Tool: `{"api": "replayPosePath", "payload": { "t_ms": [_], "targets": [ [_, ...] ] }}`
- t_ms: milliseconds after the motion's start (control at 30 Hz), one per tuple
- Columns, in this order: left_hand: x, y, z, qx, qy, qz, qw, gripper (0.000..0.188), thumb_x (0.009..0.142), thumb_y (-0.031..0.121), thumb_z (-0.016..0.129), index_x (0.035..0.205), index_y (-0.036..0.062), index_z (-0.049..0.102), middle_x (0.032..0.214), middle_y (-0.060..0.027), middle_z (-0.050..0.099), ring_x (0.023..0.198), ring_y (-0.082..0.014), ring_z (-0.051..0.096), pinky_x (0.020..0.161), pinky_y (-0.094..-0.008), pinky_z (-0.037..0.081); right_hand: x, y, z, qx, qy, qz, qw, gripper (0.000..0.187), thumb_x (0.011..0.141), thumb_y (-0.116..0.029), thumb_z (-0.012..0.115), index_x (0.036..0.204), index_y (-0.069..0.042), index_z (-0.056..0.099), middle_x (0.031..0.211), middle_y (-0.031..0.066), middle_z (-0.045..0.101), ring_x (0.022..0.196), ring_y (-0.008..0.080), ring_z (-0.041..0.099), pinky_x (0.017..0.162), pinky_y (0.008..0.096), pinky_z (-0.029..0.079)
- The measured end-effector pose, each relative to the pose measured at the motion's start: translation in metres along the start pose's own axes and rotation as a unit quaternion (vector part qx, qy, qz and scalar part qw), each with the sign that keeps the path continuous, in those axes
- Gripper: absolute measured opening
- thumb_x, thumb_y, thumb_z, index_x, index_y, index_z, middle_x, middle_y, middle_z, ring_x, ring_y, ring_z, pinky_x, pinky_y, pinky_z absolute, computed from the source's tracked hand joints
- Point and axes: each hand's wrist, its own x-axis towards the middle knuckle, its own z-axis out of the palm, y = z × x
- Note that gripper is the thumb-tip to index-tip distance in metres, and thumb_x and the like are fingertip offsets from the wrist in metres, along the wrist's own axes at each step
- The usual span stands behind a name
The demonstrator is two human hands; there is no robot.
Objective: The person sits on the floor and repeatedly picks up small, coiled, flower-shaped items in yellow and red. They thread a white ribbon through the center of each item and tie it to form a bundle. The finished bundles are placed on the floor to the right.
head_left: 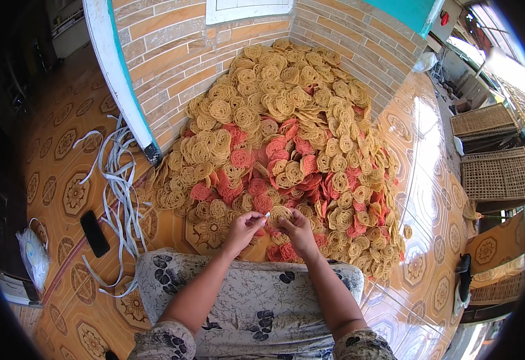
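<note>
A big heap of lacy, coiled cracker discs (269,71), mostly tan yellow with pink-red ones among them, spreads over the floor before me. My right hand (298,231) is closed on the edge of a yellow coiled cracker disc (282,212) above the near side of the heap. To its left, my left hand (245,231) pinches a small white piece (268,215), whose kind is too small to make out. Both hands are raised over my patterned cloth-covered lap (232,294), close together.
Long white strips (118,198) lie tangled on the tiled floor at left, beside a black phone (95,234). A clear plastic bag (32,255) sits at far left. Brick walls (172,36) back the heap; woven bamboo racks (495,174) stand at right.
</note>
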Motion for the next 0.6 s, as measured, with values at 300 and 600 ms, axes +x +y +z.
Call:
{"api": "replayPosePath", "payload": {
  "t_ms": [300,600],
  "targets": [
    [-0.001,-0.014,0.004,0.036,-0.018,0.008,0.999,0.020,0.094,0.017,0.065,0.103,-0.0005,0.066,0.085,-0.0018,0.067,0.074,-0.0063,0.061,0.068,-0.0220,0.049,-0.001,0.000,0.003,-0.058,0.006,-0.043,0.997,0.023,0.092,-0.002,0.058,0.114,0.003,0.054,0.100,0.0055,0.064,0.083,0.0093,0.060,0.074,0.0243,0.049],
    [0.000,-0.019,0.002,0.015,-0.021,0.018,0.999,0.022,0.093,0.020,0.066,0.102,0.0003,0.066,0.082,-0.0003,0.067,0.071,-0.0054,0.060,0.064,-0.0227,0.047,-0.002,-0.004,0.002,-0.076,0.000,-0.040,0.996,0.021,0.092,-0.003,0.059,0.111,0.003,0.054,0.094,0.0054,0.065,0.080,0.0079,0.059,0.072,0.0237,0.049]
  ]
}}
